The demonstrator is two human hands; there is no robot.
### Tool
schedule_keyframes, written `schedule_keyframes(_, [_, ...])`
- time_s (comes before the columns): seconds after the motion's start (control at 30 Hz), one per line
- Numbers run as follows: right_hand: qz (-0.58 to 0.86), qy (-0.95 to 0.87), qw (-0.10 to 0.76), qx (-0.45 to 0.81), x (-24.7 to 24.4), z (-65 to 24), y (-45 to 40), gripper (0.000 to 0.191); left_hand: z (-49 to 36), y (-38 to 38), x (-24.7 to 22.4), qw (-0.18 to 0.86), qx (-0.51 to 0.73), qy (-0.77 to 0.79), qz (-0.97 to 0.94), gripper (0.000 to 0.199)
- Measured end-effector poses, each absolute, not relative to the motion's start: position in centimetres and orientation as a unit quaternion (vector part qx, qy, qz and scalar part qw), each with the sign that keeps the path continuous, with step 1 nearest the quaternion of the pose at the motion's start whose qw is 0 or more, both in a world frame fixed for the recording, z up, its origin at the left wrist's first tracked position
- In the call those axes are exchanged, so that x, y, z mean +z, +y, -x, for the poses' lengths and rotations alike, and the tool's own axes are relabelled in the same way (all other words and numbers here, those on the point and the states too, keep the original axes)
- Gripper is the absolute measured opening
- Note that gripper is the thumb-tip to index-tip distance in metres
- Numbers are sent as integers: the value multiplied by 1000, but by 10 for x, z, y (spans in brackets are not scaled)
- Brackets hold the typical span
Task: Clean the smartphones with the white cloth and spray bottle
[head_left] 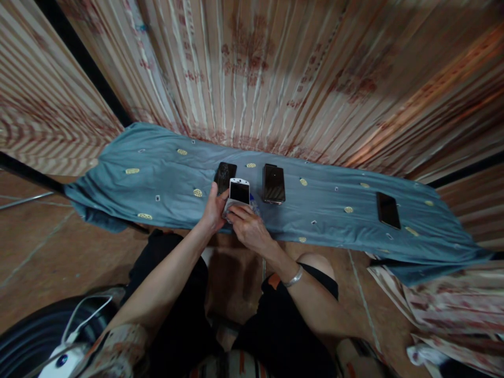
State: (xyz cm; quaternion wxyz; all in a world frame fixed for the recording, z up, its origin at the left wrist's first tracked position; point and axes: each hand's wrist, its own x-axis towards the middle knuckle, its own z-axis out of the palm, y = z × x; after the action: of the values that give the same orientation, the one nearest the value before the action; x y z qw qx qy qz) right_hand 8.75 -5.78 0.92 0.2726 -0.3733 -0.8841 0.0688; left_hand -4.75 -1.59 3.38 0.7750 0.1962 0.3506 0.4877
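Observation:
My left hand is closed around the left side of a white smartphone with a dark screen, held above the cloth-covered bench. My right hand has its fingers bunched over the phone's lower end. A pale, crumpled cloth-like piece shows under those fingers, with a bit of blue beside them. Just behind my left hand lies a dark phone, its surface marked or cracked. To the right of my hands sits a small stack of dark phones.
One more black phone lies toward the right end of the blue patterned cloth. A patterned curtain hangs behind the bench, between dark metal bars. At lower left are a black coiled hose and a white device with a cable.

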Motion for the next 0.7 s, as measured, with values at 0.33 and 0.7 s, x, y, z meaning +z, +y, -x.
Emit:
schedule_keyframes(0.33, [344,-882,304,102,6,-90,-60,32,53,-12,38,772,500,354,-169,83])
schedule_keyframes(0.7, [337,-885,303,107,5,-98,-62,31,57,-9,37,762,508,363,-172,79])
